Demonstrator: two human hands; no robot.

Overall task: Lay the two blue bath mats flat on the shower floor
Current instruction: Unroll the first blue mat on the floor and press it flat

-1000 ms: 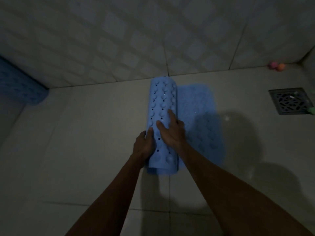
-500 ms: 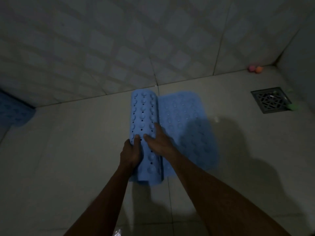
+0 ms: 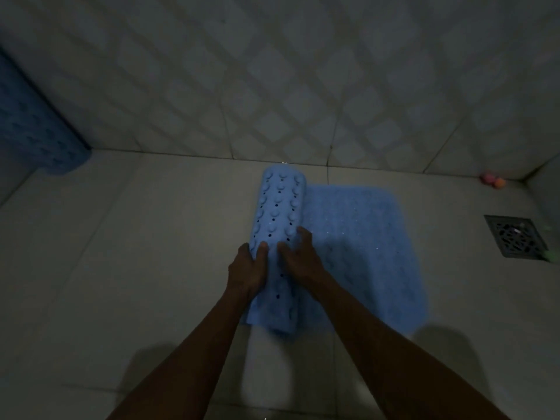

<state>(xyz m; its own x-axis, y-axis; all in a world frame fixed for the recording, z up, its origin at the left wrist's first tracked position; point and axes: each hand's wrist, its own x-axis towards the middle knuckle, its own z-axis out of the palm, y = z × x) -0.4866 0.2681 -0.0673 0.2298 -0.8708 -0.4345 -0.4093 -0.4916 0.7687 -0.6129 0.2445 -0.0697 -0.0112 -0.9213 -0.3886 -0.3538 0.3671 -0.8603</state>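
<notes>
A light blue bath mat (image 3: 360,237) lies partly unrolled on the shower floor, its flat part spread to the right. Its rolled part (image 3: 280,207) shows suction cups and small holes and runs from the wall toward me. My left hand (image 3: 247,268) grips the roll's left side with the thumb on top. My right hand (image 3: 298,259) rests on the roll's right side, fingers fairly straight. A second, darker blue mat (image 3: 36,137) stands rolled at the far left against the wall.
A square metal floor drain (image 3: 515,239) sits at the right, with a small green object (image 3: 550,256) beside it. Two small pink and orange balls (image 3: 492,180) lie in the far right corner. Pale floor tiles (image 3: 136,253) meet a patterned tiled wall (image 3: 272,86).
The roll has moved left as more of the mat lies flat on the right. Both hands stayed on the roll and shifted with it. The camera view swung, bringing the second mat further into view.
</notes>
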